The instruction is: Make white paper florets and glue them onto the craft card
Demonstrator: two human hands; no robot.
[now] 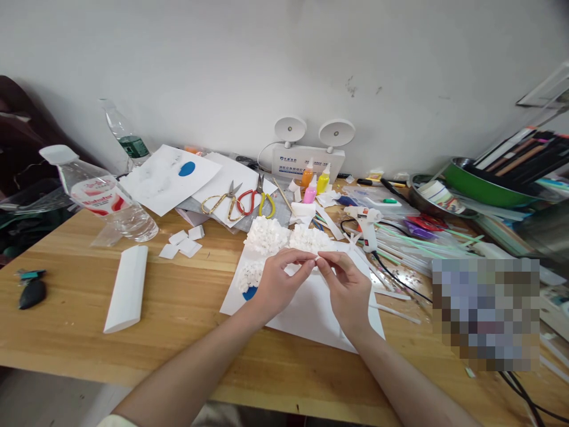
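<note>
My left hand (284,279) and my right hand (349,284) meet fingertip to fingertip above a white sheet of paper (302,320). Both pinch a tiny white piece (317,258), perhaps paper, too small to name surely. Just behind the fingers, clumps of crumpled white bits (267,235) lie on the sheet, with another white clump (308,237) to their right. A smaller clump (250,276) sits left of my left hand, beside a blue disc (249,293) that is partly covered.
Scissors (222,201) and red-and-yellow-handled pliers (258,198) lie behind. A glue gun (367,228) trails its cable on the right among white strips. Water bottles (106,198), small paper squares (182,242) and a folded white paper piece (127,287) are left. Paint bottles (310,191) stand at the back.
</note>
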